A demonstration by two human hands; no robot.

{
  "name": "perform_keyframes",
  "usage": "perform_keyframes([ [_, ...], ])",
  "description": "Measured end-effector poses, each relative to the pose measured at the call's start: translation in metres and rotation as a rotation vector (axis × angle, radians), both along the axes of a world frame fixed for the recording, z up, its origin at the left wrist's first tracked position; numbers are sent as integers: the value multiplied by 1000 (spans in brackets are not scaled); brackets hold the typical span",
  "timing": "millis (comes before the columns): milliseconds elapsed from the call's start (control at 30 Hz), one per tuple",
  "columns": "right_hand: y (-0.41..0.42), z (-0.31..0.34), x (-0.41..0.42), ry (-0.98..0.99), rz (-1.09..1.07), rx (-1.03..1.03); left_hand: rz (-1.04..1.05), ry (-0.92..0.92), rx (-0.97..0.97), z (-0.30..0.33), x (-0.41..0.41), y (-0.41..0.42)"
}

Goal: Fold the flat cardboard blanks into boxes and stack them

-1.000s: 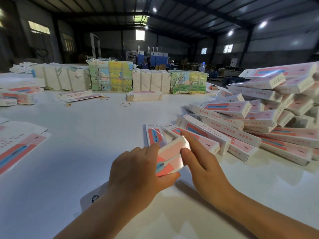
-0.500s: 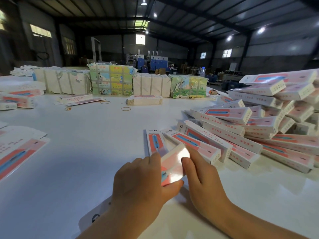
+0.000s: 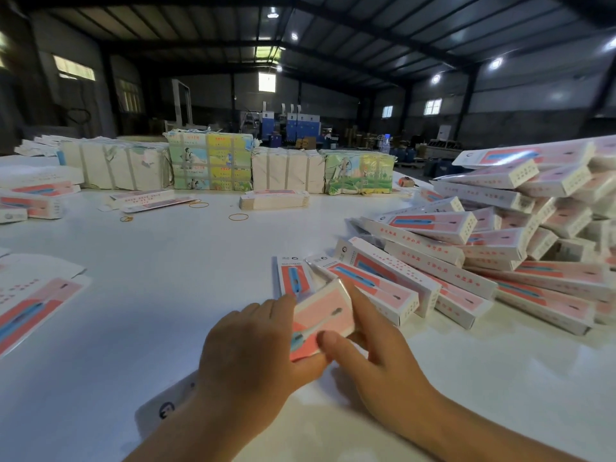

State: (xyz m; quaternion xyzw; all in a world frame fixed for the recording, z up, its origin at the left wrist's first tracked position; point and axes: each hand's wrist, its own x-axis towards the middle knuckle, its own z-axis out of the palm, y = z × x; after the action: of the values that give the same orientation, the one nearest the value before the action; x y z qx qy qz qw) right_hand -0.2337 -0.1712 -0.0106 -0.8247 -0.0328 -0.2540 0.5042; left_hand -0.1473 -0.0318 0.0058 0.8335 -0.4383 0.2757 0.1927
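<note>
I see the box (image 3: 321, 320), pink with a blue strip printed on it, held tilted just above the white table (image 3: 186, 268), low in the middle of my view. The left hand (image 3: 248, 351) grips it from the 9 o'clock side, fingers curled round its near edge and thumb underneath. The right hand (image 3: 376, 356) holds it from the 3 o'clock side: the thumb presses on the printed face, the index finger runs along the far edge, and the other fingers are loosely spread. Beyond the box, at 12 o'clock and touching it, a flat piece (image 3: 292, 276) of the same print lies on the table. From 1 to 3 o'clock a big loose pile of folded boxes (image 3: 493, 248) rises, its nearest boxes just beside the right hand. At 9 o'clock, well apart, a flat blank (image 3: 31, 306) lies by the table edge. Under my left forearm a white card (image 3: 166, 408) pokes out. Across the table at 12 o'clock wrapped bundles (image 3: 210, 165) stand in a row, a short stack of blanks (image 3: 273, 199) in front of them and rubber bands (image 3: 238, 217) scattered nearby
</note>
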Motion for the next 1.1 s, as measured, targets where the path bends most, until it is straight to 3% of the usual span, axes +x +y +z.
perform_keyframes([
  [100,-6,6,-1,23,70,-142,77,83,151,5,10,9],
  [300,-21,8,-7,-114,46,-745,-103,213,293,7,21,20],
  [367,-23,6,-8,-154,32,-857,-147,204,321,7,21,24],
  [433,-26,5,-7,-198,23,-924,-173,218,280,10,23,28],
  [500,-29,5,-5,-222,26,-982,-141,306,78,9,35,35],
  [667,-46,16,-10,-337,-26,-1066,304,507,-399,-24,143,79],
  [833,-98,73,-10,-457,-390,-976,482,596,-257,-98,194,84],
  [900,-127,98,-5,-412,-576,-840,507,526,-127,-101,185,77],
  [1000,-177,121,3,-409,-815,-754,477,507,-152,-93,176,69],
  [1100,-228,116,10,-150,-1028,-791,376,469,-183,-83,165,67],
])
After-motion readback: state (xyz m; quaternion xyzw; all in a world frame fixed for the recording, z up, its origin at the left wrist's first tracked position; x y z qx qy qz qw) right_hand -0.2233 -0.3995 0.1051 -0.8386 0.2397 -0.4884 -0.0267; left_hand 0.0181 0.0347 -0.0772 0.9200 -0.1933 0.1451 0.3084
